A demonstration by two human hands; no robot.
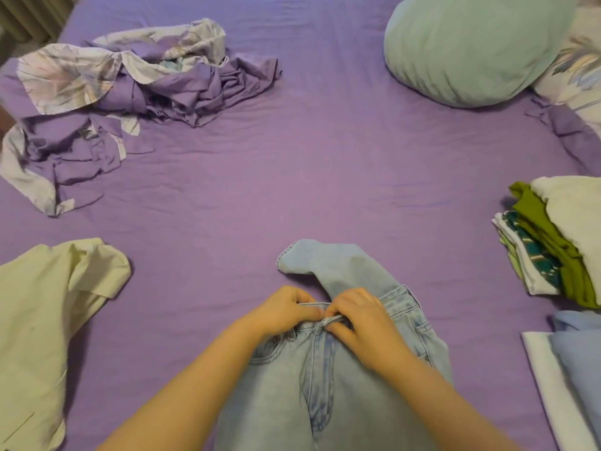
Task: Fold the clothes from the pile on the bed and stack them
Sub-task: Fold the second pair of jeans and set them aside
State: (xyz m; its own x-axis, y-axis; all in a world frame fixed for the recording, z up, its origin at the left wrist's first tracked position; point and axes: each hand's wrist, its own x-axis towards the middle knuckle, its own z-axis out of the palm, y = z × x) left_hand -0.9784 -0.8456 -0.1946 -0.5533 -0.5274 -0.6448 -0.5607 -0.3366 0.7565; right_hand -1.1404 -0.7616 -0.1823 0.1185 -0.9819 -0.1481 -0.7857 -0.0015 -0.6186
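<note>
Doing the jeans [338,395] now, they're lying right in front of me on the bed [292,190]. Left hand [283,310] and right hand [361,317] are together, both pinching the waistband. Next I probably need to straighten that flopped leg before folding.

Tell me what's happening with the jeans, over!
Both hands, left hand and right hand, pinch the jeans at the waistband. Jeans not folded yet. Nothing in the way.

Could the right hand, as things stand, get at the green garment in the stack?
Probably not yet: the right hand is gripping the jeans waistband. The green garment lies to its right over bare sheet, but is partly covered by a white piece.
</note>
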